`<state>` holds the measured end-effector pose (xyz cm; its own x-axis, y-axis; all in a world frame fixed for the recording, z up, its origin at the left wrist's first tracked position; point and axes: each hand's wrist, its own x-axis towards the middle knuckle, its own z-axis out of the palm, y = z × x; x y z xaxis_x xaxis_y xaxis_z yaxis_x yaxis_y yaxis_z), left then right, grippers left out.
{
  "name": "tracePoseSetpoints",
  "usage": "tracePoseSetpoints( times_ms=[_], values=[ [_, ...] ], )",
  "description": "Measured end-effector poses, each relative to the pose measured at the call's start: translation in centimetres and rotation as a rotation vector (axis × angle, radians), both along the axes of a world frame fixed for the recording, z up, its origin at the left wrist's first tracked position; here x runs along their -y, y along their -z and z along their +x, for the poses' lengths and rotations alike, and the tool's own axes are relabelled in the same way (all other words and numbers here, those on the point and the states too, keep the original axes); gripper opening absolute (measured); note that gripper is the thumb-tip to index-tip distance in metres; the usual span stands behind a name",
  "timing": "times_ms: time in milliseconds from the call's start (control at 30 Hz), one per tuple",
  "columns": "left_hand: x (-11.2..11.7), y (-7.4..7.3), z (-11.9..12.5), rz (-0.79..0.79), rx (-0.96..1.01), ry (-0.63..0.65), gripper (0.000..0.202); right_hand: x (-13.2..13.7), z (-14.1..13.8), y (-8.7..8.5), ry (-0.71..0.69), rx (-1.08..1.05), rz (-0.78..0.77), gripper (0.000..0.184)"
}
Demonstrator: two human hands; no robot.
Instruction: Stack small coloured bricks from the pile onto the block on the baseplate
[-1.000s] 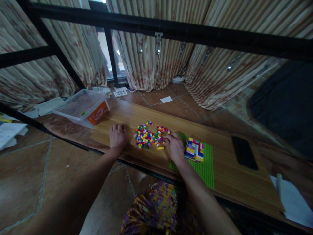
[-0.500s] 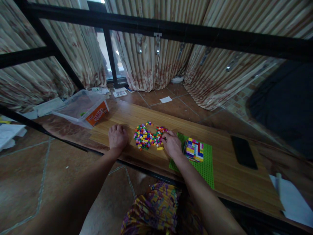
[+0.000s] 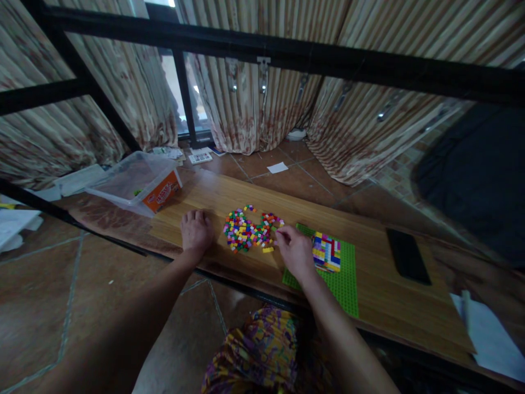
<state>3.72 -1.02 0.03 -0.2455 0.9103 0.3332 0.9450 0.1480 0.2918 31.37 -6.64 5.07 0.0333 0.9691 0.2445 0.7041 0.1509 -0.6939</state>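
A heap of small multicoloured toy bricks (image 3: pixel 243 231) lies on the wooden board, with a notch in its far side. My right hand (image 3: pixel 296 249) is at the heap's right edge, thumb and forefinger pinched together. Whatever is between those fingertips is too small to make out. Just beyond that hand, a block built of colourful bricks (image 3: pixel 327 251) stands on a green studded baseplate (image 3: pixel 346 284), its left side partly covered by the hand. Left of the heap, my left hand (image 3: pixel 197 231) rests on the board with curled fingers, apart from the bricks.
A clear plastic box (image 3: pixel 123 183) with an orange label stands at the board's left end. A black phone (image 3: pixel 408 256) lies on the right of the wooden board (image 3: pixel 381 295). White paper (image 3: pixel 496 339) sits at the right end. A dark metal rail (image 3: pixel 262 46) crosses above.
My right hand has drawn slightly right and nearer to me, away from the heap, uncovering bricks at its right edge. My left hand stays in place.
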Motion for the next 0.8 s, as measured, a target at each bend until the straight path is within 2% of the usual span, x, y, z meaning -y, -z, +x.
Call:
tracePoseSetpoints(
  times_ms=[133,267,433,533,800],
  values=[
    [0.0,-0.1,0.0,-0.008,-0.003,0.002,0.038,3.5,1.2,-1.0,0.032,-0.362,-0.043,0.018],
    [0.0,-0.1,0.0,-0.011,-0.022,-0.002,0.04,5.8,4.1,-1.2,0.141,-0.461,-0.04,0.021],
    [-0.2,0.0,-0.2,-0.014,-0.029,-0.002,0.039,5.8,9.0,-0.9,0.299,-0.441,0.071,0.022],
    [-0.3,0.1,-0.2,-0.007,-0.015,0.005,0.039,4.9,10.8,-0.7,0.352,-0.336,0.103,0.023],
    [-0.3,0.0,-0.2,0.002,0.008,0.005,0.036,2.3,11.2,0.0,0.314,-0.108,0.067,0.028]
  ],
)
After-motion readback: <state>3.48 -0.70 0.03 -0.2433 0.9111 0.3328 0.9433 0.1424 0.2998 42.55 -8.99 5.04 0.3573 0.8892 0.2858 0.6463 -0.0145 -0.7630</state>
